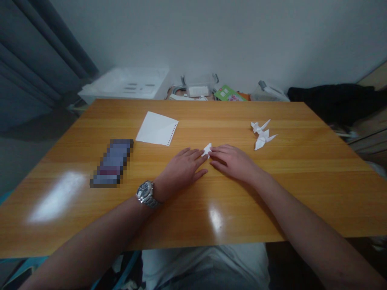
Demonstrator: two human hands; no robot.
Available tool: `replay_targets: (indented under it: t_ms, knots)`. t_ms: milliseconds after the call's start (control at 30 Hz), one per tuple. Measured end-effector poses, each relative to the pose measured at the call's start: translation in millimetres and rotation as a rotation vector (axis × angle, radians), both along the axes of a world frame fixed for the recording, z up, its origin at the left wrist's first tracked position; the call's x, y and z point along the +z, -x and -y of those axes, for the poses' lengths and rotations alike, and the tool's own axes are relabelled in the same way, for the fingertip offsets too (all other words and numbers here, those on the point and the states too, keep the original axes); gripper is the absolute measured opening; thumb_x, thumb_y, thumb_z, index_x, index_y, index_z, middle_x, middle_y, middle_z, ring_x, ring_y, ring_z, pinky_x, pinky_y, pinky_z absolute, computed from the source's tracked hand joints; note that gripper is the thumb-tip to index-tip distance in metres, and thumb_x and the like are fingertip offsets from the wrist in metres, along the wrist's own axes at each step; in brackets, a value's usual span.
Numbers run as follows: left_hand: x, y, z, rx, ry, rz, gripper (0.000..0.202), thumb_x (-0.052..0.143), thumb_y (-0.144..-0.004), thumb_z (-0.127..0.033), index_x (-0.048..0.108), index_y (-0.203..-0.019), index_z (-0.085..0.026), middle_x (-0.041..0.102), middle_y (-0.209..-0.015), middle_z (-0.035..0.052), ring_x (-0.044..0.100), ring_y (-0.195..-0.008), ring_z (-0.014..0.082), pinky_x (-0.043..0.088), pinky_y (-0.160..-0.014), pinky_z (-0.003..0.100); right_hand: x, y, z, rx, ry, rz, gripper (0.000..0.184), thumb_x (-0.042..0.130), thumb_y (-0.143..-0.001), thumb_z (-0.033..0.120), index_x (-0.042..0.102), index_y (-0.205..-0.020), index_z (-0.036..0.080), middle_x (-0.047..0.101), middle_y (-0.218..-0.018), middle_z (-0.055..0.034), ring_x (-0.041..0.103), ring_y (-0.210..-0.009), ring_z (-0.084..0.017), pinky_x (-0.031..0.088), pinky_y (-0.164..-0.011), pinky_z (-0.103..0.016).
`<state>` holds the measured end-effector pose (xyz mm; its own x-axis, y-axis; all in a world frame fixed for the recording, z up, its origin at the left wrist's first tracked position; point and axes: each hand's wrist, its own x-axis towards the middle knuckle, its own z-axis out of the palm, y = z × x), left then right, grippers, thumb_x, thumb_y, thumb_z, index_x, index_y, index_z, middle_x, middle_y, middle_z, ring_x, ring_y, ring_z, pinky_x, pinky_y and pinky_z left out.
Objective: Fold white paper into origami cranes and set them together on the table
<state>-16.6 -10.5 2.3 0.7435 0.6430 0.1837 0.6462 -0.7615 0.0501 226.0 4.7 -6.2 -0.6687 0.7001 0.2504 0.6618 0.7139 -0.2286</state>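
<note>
With the small folded white paper as the dial's centre and twelve o'clock toward the wall, it lay near the middle of the wooden counter. The left hand came to it from eight o'clock, palm down, fingers stretched and thumb spread away. The right hand came from four o'clock, its fingertips at the paper's right side. The two hands were apart, with the paper between them; whether either one was pinching it, I could not tell. A silver watch circled the left wrist.

At ten o'clock lay a white sheet with a row of holes along its right edge. Toward nine, a pixelated, phone-shaped slab rested on the counter. Between two and three o'clock stood two white paper cranes, close together. Beyond the far edge, a white tub stood between ten and eleven, and a green booklet lay near one o'clock
</note>
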Motion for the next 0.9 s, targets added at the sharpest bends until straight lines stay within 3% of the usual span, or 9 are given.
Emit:
replay_targets:
  t_ms: [133, 233, 367, 500, 667, 900]
  knots:
    - [-0.6, 5, -6, -0.04, 0.008, -0.02, 0.046, 0.047, -0.105, -0.043, 0.055, -0.144, -0.018, 0.059, -0.145, 0.0111, 0.055, -0.132, 0.0263, 0.037, -0.117, 0.043, 1.9, -2, 1, -0.032, -0.012, 0.01, 0.035, 0.052, -0.103, 0.036, 0.07, -0.126, 0.016, 0.07, -0.13, -0.0135, 0.065, -0.119, -0.03, 0.052, -0.103, -0.048]
    - [0.5, 4, -6, -0.026, -0.002, -0.041, 0.046, 0.047, -0.105, -0.043, 0.055, -0.144, -0.018, 0.06, -0.144, 0.0106, 0.056, -0.132, 0.0264, 0.035, -0.117, 0.044, 0.6, -3, 1, -0.053, -0.022, 0.031, 0.042, 0.05, -0.104, 0.041, 0.065, -0.135, 0.016, 0.062, -0.141, -0.0155, 0.059, -0.128, -0.031, 0.049, -0.108, -0.048]
    - [0.9, -1, -1, -0.007, -0.032, -0.067, 0.045, 0.048, -0.105, -0.04, 0.055, -0.143, -0.016, 0.061, -0.143, 0.0111, 0.057, -0.13, 0.0265, 0.035, -0.117, 0.045, -4.3, -6, -2, -0.013, 0.003, 0.104, 0.058, 0.041, -0.106, 0.05, 0.044, -0.155, 0.018, 0.04, -0.163, -0.0129, 0.04, -0.149, -0.031, 0.036, -0.121, -0.052]
    - [-1.2, -2, 2, -0.011, -0.048, -0.079, 0.044, 0.049, -0.105, -0.038, 0.055, -0.142, -0.014, 0.061, -0.143, 0.0117, 0.056, -0.131, 0.0261, 0.035, -0.118, 0.043, -11.0, -7, -4, -0.001, 0.061, 0.144, 0.062, 0.034, -0.107, 0.053, 0.026, -0.164, 0.029, 0.029, -0.169, -0.0046, 0.025, -0.156, -0.029, 0.025, -0.125, -0.056]
    - [-3.9, -2, 3, -0.003, -0.057, -0.081, 0.044, 0.047, -0.106, -0.037, 0.055, -0.142, -0.013, 0.061, -0.143, 0.0118, 0.056, -0.132, 0.0253, 0.034, -0.119, 0.044, -17.9, -5, -3, 0.016, 0.11, 0.155, 0.064, 0.03, -0.107, 0.055, 0.014, -0.165, 0.032, 0.027, -0.169, -0.0021, 0.021, -0.158, -0.027, 0.018, -0.127, -0.057]
    - [0.8, -8, 13, 0.033, -0.127, -0.079, 0.046, 0.052, -0.103, -0.038, 0.057, -0.14, -0.011, 0.061, -0.14, 0.0139, 0.052, -0.133, 0.0282, 0.031, -0.12, 0.045, -19.1, -3, 1, -0.038, 0.149, 0.168, 0.07, 0.028, -0.105, 0.062, 0.016, -0.165, 0.029, 0.028, -0.169, -0.0038, 0.02, -0.158, -0.028, 0.015, -0.128, -0.058]
